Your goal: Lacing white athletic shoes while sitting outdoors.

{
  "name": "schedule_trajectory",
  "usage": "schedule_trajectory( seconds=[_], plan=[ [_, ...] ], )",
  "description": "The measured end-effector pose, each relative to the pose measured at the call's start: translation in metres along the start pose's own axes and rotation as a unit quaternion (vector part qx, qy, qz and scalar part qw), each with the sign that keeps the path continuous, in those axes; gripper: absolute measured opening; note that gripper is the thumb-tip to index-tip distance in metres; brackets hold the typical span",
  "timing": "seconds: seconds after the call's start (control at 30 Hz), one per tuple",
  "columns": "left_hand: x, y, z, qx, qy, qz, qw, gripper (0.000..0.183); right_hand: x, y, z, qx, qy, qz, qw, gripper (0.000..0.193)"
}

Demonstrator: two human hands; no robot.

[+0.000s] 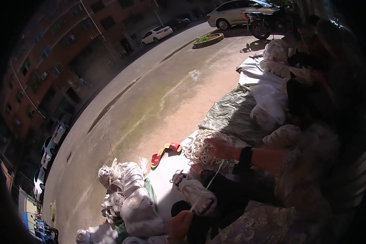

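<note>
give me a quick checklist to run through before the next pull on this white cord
1. Left hand pinching the white cord: ok, grip closed on its lower end.
2. Right hand on the cord pile: ok, resting on top of it.
3. Cord taut between the hands: ok, runs in a straight line.
4. Cord free of the white sneaker: cannot tell, it crosses over the shoe.
5. Red sandals away from the cord: ok, lying apart on the pavement.
6. Tangles inside the pile: cannot tell.
</note>
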State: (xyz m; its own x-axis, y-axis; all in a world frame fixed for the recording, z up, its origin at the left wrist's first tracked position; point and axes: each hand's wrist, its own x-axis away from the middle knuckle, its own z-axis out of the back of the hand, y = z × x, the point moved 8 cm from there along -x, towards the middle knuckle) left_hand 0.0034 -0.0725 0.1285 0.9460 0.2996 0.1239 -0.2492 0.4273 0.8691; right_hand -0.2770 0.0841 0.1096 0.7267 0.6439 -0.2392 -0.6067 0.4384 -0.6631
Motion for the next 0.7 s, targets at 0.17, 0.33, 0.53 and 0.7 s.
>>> schedule_trajectory(
  seconds=[0.17,0.33,0.53,0.7],
  plan=[
    [-0.019,0.001,-0.031,-0.083,-0.037,-0.069,0.993,0.021,0.095,-0.153,-0.100,-0.295,-0.411,0.160,0.848,0.041],
    [-0.026,-0.022,-0.031,-0.124,-0.054,-0.064,0.989,0.020,0.098,-0.114,-0.095,-0.195,-0.347,0.125,0.909,0.029],
    [-0.013,-0.055,-0.015,-0.047,-0.010,-0.015,0.999,0.017,0.075,-0.025,-0.070,-0.128,-0.185,0.052,0.973,0.023],
    [-0.011,-0.066,-0.024,-0.034,-0.039,0.009,0.999,0.019,0.063,0.036,-0.076,0.109,-0.167,-0.034,0.979,0.024]
  ],
)
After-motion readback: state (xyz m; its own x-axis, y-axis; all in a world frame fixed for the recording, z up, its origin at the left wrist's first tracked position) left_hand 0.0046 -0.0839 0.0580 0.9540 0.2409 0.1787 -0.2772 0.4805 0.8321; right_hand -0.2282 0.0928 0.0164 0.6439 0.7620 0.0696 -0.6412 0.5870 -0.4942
